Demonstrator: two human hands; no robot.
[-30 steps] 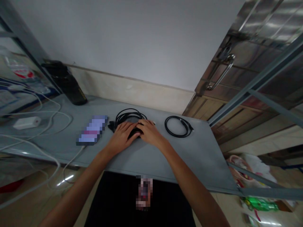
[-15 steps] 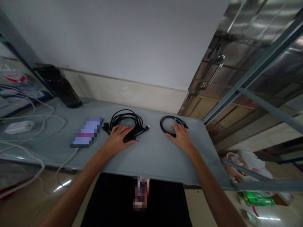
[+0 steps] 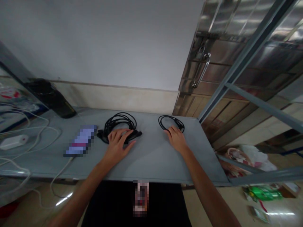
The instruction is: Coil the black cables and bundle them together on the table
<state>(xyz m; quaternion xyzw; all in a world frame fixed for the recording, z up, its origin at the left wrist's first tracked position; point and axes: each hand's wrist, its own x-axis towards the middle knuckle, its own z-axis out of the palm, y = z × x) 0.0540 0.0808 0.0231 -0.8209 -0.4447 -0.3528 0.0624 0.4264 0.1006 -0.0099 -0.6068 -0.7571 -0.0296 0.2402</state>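
Note:
On the grey tabletop (image 3: 151, 157), a thick coil of black cable (image 3: 120, 117) lies left of the middle, with dark connector ends at its left and right sides. My left hand (image 3: 118, 143) rests over the coil's near part, fingers and thumb apart; its fingertips hide some of the loops. Farther right is a smaller coil of thin black cable (image 3: 163, 118). My right hand (image 3: 177, 138) lies on the near edge of that coil, fingers stretched forward and thumb to the left, touching the cable.
Left of the big coil lie a phone (image 3: 81, 140) with a white cable, a white charger (image 3: 14, 142) and loose white cords. A black bottle (image 3: 55, 101) stands behind them by the wall. Metal frame bars (image 3: 236, 72) rise at the right; a green bottle (image 3: 265, 193) lies on the floor.
The view has swung slightly to the right. My hands stay at the same two coils; the small coil's loops now look flatter and more spread, with my right fingers at its near edge.

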